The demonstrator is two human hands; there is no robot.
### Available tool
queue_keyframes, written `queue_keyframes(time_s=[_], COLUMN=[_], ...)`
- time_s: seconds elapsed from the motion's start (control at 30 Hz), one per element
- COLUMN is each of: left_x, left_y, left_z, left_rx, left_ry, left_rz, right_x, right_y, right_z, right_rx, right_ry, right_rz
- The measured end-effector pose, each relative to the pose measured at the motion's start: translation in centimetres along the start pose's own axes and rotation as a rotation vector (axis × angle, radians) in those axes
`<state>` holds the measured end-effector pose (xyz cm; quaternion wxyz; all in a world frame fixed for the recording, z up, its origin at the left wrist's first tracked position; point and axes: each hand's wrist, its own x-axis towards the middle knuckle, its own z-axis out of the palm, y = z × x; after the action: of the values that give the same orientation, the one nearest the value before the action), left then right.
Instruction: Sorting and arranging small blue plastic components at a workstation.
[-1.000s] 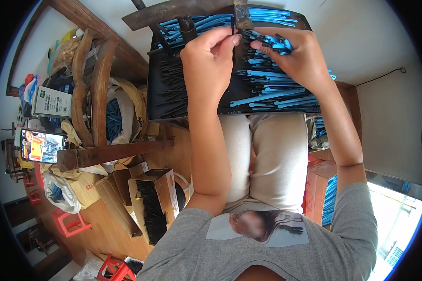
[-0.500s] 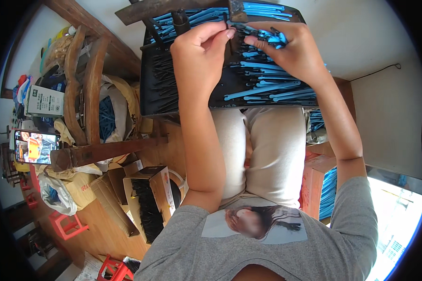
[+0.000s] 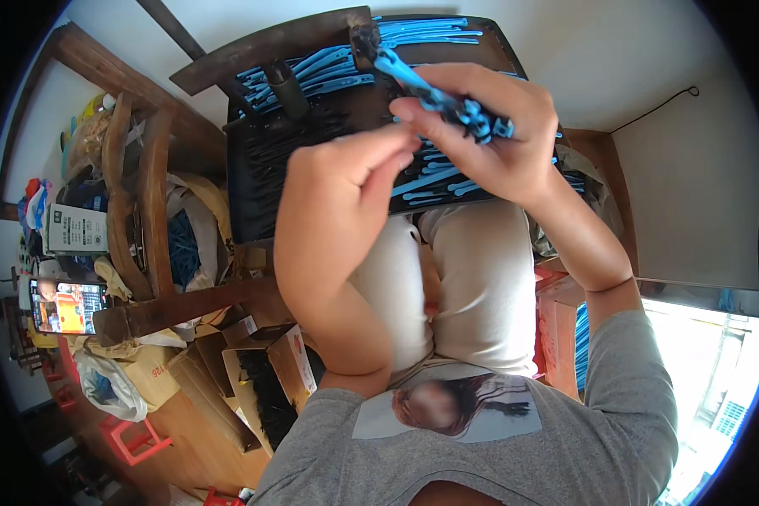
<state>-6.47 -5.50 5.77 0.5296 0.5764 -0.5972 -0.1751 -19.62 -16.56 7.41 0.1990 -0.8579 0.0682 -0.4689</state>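
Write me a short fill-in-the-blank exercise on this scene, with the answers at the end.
1. The right hand holds a bunch of slim blue and ____ pieces.
2. The phone with the lit screen is toward the picture's ____ edge.
3. The person's short-sleeved shirt has a picture printed on ____ fabric.

Missing words: black; left; grey.

Gripping bundle of blue and black strips [image 3: 468,116] in right hand [image 3: 519,139], over black tray [image 3: 499,63]. Holding left hand [image 3: 336,190] curled above tray's near edge, too blurred to tell if loaded. Seeing loose blue strips [image 3: 426,32] along tray's far side.
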Motion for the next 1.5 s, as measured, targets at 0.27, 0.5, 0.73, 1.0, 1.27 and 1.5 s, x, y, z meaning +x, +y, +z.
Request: queue_keyframes(time_s=[0.27, 0.5, 0.73, 1.0, 1.27, 1.5], left_x=[-0.6, -0.1, -0.7, -7.9, -12.1, -13.6], left_y=[1.2, 1.3, 1.9, -0.3, 0.7, 0.8], left_z=[0.4, 0.3, -0.7, -2.1, -1.1, -0.6], left_rx=[-0.003, 0.028, 0.119, 0.421, 0.517, 0.549], left_ry=[-0.140, -0.084, 0.093, 0.409, 0.392, 0.356], left_rz=[0.043, 0.058, 0.104, 0.054, 0.057, 0.046], right_x=[-1.0, 0.6, 2.9, 1.6, 3.8, 0.0], right_y=[2.3, 8.5, 12.8, 17.9, 18.4, 23.6], right_z=[-4.7, -8.3, -6.0, -4.2, -7.6, -7.5], right_rx=[-0.086, -0.057, 0.316, 0.391, -0.155, -0.518], right_ry=[0.107, 0.270, 0.321, 0.138, -0.278, -0.530], right_rz=[0.056, 0.036, 0.159, 0.582, 0.399, 0.184])
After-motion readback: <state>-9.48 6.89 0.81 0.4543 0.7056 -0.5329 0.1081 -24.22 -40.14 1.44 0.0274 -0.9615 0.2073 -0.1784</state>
